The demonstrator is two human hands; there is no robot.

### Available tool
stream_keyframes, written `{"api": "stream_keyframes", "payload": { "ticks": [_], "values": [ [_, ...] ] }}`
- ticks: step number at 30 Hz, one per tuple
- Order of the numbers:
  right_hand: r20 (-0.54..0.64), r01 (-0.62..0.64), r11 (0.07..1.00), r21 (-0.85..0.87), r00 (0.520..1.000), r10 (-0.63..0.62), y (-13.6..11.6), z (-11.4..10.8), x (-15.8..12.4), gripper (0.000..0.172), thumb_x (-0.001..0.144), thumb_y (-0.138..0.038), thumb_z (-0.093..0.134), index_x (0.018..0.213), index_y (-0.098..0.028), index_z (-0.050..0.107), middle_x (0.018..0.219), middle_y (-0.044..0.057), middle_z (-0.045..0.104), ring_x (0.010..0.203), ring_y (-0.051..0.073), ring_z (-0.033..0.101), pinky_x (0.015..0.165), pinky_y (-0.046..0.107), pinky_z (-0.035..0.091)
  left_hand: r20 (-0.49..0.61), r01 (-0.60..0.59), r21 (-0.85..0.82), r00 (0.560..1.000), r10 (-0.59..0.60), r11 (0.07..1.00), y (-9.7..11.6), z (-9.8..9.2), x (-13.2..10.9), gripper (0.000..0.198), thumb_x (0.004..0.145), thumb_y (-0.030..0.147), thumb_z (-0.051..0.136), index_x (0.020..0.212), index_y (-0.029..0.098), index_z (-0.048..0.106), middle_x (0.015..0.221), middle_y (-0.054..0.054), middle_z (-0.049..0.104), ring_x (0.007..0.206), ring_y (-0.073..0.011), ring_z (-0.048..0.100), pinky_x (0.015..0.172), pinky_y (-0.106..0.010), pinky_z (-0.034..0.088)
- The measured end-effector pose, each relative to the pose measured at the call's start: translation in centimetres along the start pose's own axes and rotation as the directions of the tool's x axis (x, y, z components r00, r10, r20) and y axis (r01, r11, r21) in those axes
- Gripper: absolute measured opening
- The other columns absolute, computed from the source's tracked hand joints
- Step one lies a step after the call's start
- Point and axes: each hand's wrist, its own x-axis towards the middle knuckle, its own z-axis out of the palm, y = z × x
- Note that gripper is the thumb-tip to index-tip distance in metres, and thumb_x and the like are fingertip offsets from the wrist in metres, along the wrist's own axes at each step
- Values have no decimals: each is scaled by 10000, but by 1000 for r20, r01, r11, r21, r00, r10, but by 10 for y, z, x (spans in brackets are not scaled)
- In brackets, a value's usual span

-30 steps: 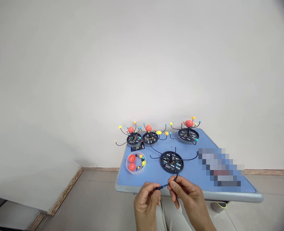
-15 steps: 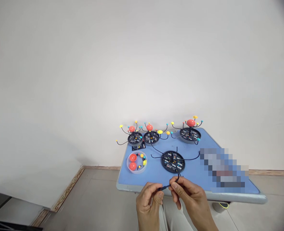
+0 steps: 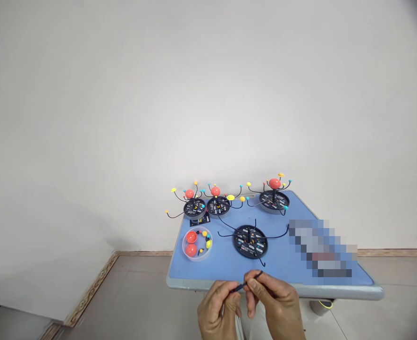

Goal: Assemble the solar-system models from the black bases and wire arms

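My left hand [image 3: 218, 309] and my right hand [image 3: 276, 302] meet just below the near edge of the blue table [image 3: 226, 257]. Together they pinch a thin black wire arm [image 3: 248, 281], the left at its lower end and the right at its upper end. Just beyond them on the table stands a black round base [image 3: 250, 240] with several bare black arms sticking out and no balls on them. A clear round dish [image 3: 196, 243] to the left holds two red half-spheres and small yellow, blue and black pieces.
Three finished models with a red ball in the middle and small coloured balls on arms stand along the table's far edge [image 3: 194, 204] [image 3: 218, 203] [image 3: 274, 196]. A blurred patch [image 3: 321, 250] covers the table's right part. White wall behind, tiled floor below.
The view has shifted slightly. My hands dropped a little lower in the picture and still hold the black wire arm between them.
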Motion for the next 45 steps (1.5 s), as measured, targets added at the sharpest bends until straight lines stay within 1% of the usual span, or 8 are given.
{"api": "stream_keyframes", "payload": {
  "ticks": [7,12,16,23,28,34,40,45],
  "values": [
    [-78,62,998,4,995,-62,8,2,-3,264,755,-448,745,614,-230,699,395,-33,566,452,160,535,655,296,533,-42,103,-38,994,-105,994,3,11,-1,139,846,339,700,870,232,786,625,8,641,501,-116,576,479,-203,502],
    [-110,26,999,-21,993,-28,4,-7,-3,259,728,-488,760,688,-238,709,436,-36,583,433,160,529,571,292,520,57,211,-87,977,-207,974,-4,11,2,237,816,413,726,931,215,785,672,-1,636,498,-109,567,486,-215,498],
    [-92,57,995,-80,994,-64,-4,-14,-3,263,750,-486,740,688,-233,706,450,-34,582,424,152,526,627,299,532,97,167,-54,982,-162,984,-7,9,4,219,832,403,708,935,227,786,665,0,635,477,-106,565,483,-216,492],
    [-70,182,949,-256,976,-206,-7,-16,0,334,781,-526,689,615,-236,686,463,-9,578,434,166,542,503,276,476,124,150,-21,981,-146,989,-15,22,6,213,886,366,639,887,207,781,635,-14,635,508,-125,581,484,-216,504],
    [-60,87,983,-164,993,-98,-16,-32,24,311,717,-526,748,720,-218,710,492,-12,617,454,162,572,516,272,503,280,302,-73,921,-271,951,-13,38,30,203,859,336,654,940,183,761,732,-10,611,535,-105,561,517,-220,493],
    [-5,35,988,-153,999,-36,-22,-47,70,349,607,-501,816,682,-186,687,491,0,628,433,162,556,467,293,477,399,279,14,879,-261,960,-20,65,68,188,836,248,608,935,179,751,770,-14,609,577,-112,551,552,-233,470],
    [-123,60,984,-167,989,-81,-5,-53,109,360,616,-521,799,667,-183,684,480,-4,617,433,153,526,470,294,447,329,282,109,895,-302,953,-53,83,93,393,702,140,670,1090,193,711,844,-15,627,692,-130,562,679,-256,495],
    [-131,50,984,-170,989,-73,10,-55,126,362,610,-519,789,650,-177,676,471,-3,615,422,155,525,458,296,444,326,236,198,900,-291,951,-81,84,96,378,712,102,625,1069,193,710,846,-12,615,693,-133,550,712,-274,495]
  ]
}}
